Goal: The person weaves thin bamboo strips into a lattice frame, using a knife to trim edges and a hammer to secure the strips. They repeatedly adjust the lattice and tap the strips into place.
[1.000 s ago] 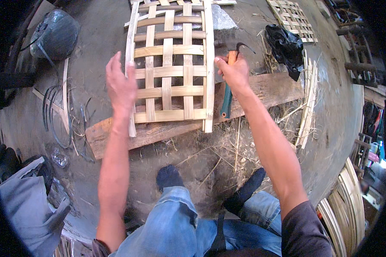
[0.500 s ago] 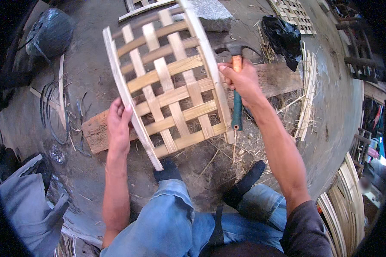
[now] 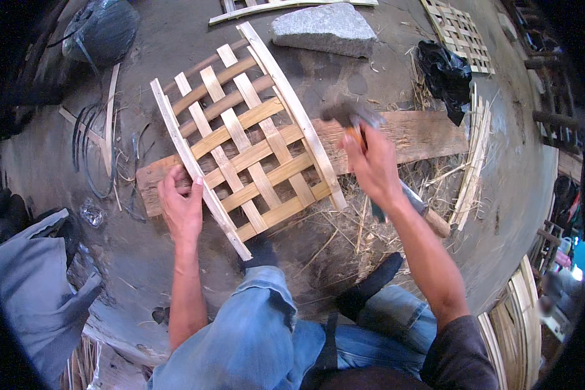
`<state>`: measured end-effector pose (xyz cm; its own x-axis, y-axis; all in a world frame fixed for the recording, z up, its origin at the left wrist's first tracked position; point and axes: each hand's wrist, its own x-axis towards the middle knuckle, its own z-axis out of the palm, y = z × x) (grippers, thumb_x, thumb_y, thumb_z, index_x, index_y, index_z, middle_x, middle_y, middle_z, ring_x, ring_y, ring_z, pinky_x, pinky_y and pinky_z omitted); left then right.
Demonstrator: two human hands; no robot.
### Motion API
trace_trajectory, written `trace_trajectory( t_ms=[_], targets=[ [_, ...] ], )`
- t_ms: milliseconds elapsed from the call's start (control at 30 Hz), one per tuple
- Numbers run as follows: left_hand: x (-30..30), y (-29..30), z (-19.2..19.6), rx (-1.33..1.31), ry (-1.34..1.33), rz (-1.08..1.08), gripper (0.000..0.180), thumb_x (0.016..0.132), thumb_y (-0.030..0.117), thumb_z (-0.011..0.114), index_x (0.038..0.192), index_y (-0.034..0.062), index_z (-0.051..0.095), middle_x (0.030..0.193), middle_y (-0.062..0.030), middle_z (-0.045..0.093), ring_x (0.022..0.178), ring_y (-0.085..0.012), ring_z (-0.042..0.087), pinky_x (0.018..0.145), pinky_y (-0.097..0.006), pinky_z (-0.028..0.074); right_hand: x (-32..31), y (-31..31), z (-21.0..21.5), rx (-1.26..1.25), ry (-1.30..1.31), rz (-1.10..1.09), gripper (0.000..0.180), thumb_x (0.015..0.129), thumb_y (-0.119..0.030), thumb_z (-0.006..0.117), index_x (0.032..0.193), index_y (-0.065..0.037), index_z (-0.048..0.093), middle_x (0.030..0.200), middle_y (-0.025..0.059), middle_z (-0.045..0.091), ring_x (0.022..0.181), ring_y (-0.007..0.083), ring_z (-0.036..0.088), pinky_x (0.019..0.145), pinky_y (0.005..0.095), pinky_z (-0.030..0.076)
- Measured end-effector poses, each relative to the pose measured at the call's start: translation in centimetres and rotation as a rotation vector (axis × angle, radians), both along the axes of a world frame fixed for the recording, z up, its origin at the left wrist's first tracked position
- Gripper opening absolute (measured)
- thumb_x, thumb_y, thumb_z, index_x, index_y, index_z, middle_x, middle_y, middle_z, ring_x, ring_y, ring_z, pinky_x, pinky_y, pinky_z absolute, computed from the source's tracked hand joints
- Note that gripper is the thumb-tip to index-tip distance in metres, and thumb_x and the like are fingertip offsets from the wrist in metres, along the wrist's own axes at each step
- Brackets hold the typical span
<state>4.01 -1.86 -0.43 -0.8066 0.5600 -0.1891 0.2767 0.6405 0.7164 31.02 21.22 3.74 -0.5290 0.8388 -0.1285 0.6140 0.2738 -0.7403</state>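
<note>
Panel [image 3: 237,128] of pale bamboo slats in open weave, edged by left rail [image 3: 182,136] and right rail [image 3: 297,119]; lying aslant over a brown wooden plank [image 3: 422,133], lower end by the dark-socked left foot [image 3: 264,250]. Left hand [image 3: 183,205] at the outer side of the left rail, along its lower half: thumb against the wood, fingers bent beside it; cannot tell whether clamped on it. Right hand [image 3: 376,159] to the right of the panel and apart from it, slightly blurred: fingers closed on the handle of a hammer [image 3: 352,114], just below the dark metal head. Partly hidden beneath the right forearm: wooden-handled tool [image 3: 437,223], near scattered straw-like shavings [image 3: 351,227]. Beyond the panel: grey stone block [image 3: 325,29]. To the upper right: second woven panel [image 3: 459,32], with black plastic bag [image 3: 445,71] nearer. Below the bag: bundle of pale strips [image 3: 471,166] by the right end of the plank. To the left, on the grey floor [image 3: 136,273]: loops of dark strap [image 3: 81,153], crumpled clear plastic [image 3: 92,211], grey cloth [image 3: 39,273]. At lower right: long curved strips [image 3: 523,318], bunched together.
</note>
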Motion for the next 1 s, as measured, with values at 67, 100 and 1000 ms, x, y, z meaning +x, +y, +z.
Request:
trace_trajectory(
  t_ms=[67,100,1000],
  targets=[
    [1.0,1.1,1.6,-0.091,0.433,-0.087,0.05,0.088,0.019,0.074,0.131,-0.0006,0.057,0.116,-0.0168,0.061,0.109,-0.0303,0.06,0.098,-0.041,0.048,1.8,-1.8,0.3,0.005,-0.032,-0.003,0.025,0.102,-0.024,0.059,0.1,-0.001,0.067,0.068,0.0049,0.063,0.056,0.0126,0.059,0.056,0.0318,0.048],
    [1.2,1.9,2.3,-0.022,0.442,-0.169,0.049,0.087,0.019,0.075,0.129,0.0006,0.059,0.116,-0.0171,0.061,0.11,-0.032,0.06,0.099,-0.043,0.047,2.4,-2.6,0.2,0.007,-0.054,-0.007,0.025,0.102,-0.025,0.059,0.1,-0.001,0.067,0.067,0.0045,0.062,0.056,0.0127,0.059,0.055,0.032,0.048],
    [5.4,15.7,0.5,0.03,0.35,-0.675,0.028,0.079,0.026,0.079,0.098,0.0081,0.069,0.102,-0.011,0.062,0.1,-0.0291,0.061,0.085,-0.042,0.053,-1.4,-1.1,0.3,0.13,0.025,0.102,0.023,0.101,-0.017,0.056,0.116,-0.001,0.058,0.079,0.0178,0.068,0.067,0.0338,0.067,0.063,0.0451,0.05]
  ],
)
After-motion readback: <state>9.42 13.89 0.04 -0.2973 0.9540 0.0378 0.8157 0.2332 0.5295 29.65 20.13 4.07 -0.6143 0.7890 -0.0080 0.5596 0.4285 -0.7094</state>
